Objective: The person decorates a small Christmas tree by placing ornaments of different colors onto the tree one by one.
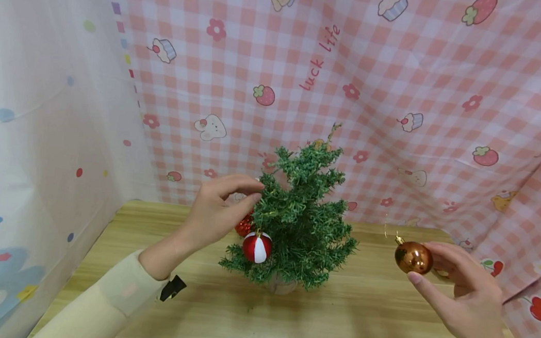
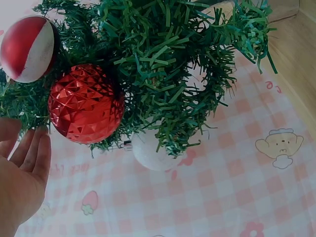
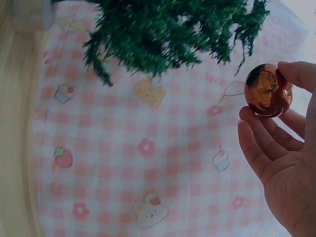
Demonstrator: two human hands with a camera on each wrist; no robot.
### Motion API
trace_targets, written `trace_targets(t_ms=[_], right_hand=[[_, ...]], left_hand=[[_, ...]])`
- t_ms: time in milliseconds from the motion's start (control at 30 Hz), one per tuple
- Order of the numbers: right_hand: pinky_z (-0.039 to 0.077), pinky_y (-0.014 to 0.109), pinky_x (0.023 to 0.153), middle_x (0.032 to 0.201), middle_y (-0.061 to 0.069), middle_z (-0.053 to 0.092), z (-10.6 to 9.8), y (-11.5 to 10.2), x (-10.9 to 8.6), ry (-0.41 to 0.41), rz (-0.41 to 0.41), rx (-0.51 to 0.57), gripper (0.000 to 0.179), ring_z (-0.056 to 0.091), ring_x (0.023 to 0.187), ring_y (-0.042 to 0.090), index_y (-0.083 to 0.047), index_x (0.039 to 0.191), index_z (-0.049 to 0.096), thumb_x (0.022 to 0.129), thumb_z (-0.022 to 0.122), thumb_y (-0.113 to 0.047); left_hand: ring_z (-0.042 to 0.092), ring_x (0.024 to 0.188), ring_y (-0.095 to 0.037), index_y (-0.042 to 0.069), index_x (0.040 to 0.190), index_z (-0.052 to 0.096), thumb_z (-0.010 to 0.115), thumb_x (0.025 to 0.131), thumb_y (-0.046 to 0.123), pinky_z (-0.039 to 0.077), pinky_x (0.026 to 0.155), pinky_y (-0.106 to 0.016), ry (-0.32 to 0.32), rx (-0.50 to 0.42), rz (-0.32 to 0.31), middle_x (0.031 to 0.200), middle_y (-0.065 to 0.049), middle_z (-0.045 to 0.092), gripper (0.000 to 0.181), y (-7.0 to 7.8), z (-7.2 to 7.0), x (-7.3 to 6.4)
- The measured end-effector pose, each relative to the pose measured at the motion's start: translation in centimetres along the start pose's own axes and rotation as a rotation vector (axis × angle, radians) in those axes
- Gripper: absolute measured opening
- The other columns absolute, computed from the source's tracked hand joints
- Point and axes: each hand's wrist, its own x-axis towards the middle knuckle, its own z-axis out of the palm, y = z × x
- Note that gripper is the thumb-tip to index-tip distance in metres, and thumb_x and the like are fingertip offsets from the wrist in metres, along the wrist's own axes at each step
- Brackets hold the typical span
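Observation:
A small green artificial Christmas tree (image 1: 302, 217) stands on the wooden table. At its upper left my left hand (image 1: 222, 205) pinches the end of a branch between thumb and forefinger; foliage partly hides the contact. Below that hand hang a red and white striped ball (image 1: 257, 247) and a faceted red ball (image 2: 86, 103). A whitish ball (image 2: 157, 150) also hangs from the tree in the left wrist view. Off to the tree's right, my right hand (image 1: 463, 289) holds a shiny copper-brown ball ornament (image 1: 414, 257) by thumb and fingertips. Its thin gold loop (image 3: 232, 90) sticks out, apart from the tree.
The wooden tabletop (image 1: 224, 316) carries the tree on its pale round base (image 1: 283, 285). Behind and at the right hangs a pink checked cloth (image 1: 239, 74); a white printed curtain (image 1: 45, 124) closes off the left. A black clip-like piece (image 1: 173, 288) shows beside the left sleeve.

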Motion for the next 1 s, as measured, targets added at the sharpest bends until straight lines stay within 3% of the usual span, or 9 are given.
trace_targets(t_ms=[200, 400, 633, 733, 900, 1000], right_hand=[[0.055, 0.023, 0.097, 0.115, 0.026, 0.071, 1.7, -0.7, 1.0, -0.015, -0.060, 0.069, 0.048, 0.071, 0.108, 0.024, 0.037, 0.109, 0.054, 0.079, 0.084, 0.015], [0.055, 0.027, 0.100, 0.116, 0.028, 0.071, 3.1, -1.1, 1.9, -0.043, -0.107, 0.096, 0.047, 0.070, 0.110, 0.027, 0.037, 0.109, 0.054, 0.080, 0.083, 0.014], [0.054, 0.028, 0.102, 0.121, 0.030, 0.068, 4.4, -1.4, 2.4, -0.073, -0.127, 0.119, 0.047, 0.067, 0.115, 0.029, 0.036, 0.111, 0.054, 0.081, 0.083, 0.014], [0.054, 0.028, 0.101, 0.121, 0.031, 0.068, 5.0, -1.5, 2.6, -0.085, -0.143, 0.127, 0.047, 0.066, 0.117, 0.030, 0.036, 0.112, 0.054, 0.082, 0.082, 0.014], [0.054, 0.027, 0.101, 0.122, 0.031, 0.068, 5.7, -1.6, 2.9, -0.102, -0.163, 0.146, 0.046, 0.066, 0.117, 0.030, 0.035, 0.112, 0.054, 0.082, 0.082, 0.014], [0.054, 0.027, 0.101, 0.122, 0.032, 0.067, 6.2, -1.5, 3.0, -0.109, -0.170, 0.153, 0.046, 0.066, 0.117, 0.030, 0.035, 0.112, 0.054, 0.082, 0.081, 0.014]], left_hand=[[0.074, 0.095, -0.025, -0.004, 0.104, 0.078, 0.073, 0.088, -0.012, 0.059, 0.088, -0.027, 0.029, 0.063, 0.078, 0.104, -0.015, 0.078, 0.018, 0.6, 0.2, -0.1], [0.073, 0.093, -0.025, -0.003, 0.100, 0.077, 0.072, 0.088, -0.009, 0.058, 0.090, -0.028, 0.077, 0.100, 0.148, 0.100, -0.015, 0.076, 0.014, 2.1, 0.5, -0.2], [0.070, 0.087, -0.024, -0.001, 0.099, 0.077, 0.071, 0.096, 0.005, 0.060, 0.070, -0.031, 0.080, 0.094, 0.263, 0.098, -0.012, 0.074, 0.009, 4.3, 1.6, -0.7], [0.069, 0.088, -0.024, -0.001, 0.100, 0.076, 0.068, 0.100, 0.011, 0.058, 0.073, -0.031, 0.078, 0.065, 0.280, 0.097, -0.012, 0.073, 0.014, 4.9, 2.0, -0.9], [0.068, 0.084, -0.022, 0.001, 0.099, 0.076, 0.070, 0.099, 0.012, 0.056, 0.065, -0.029, 0.078, 0.059, 0.310, 0.096, -0.011, 0.073, 0.013, 5.3, 2.6, -1.0], [0.068, 0.084, -0.022, 0.001, 0.099, 0.076, 0.070, 0.099, 0.013, 0.057, 0.067, -0.028, 0.072, 0.066, 0.326, 0.095, -0.011, 0.073, 0.013, 5.4, 2.9, -1.2]])
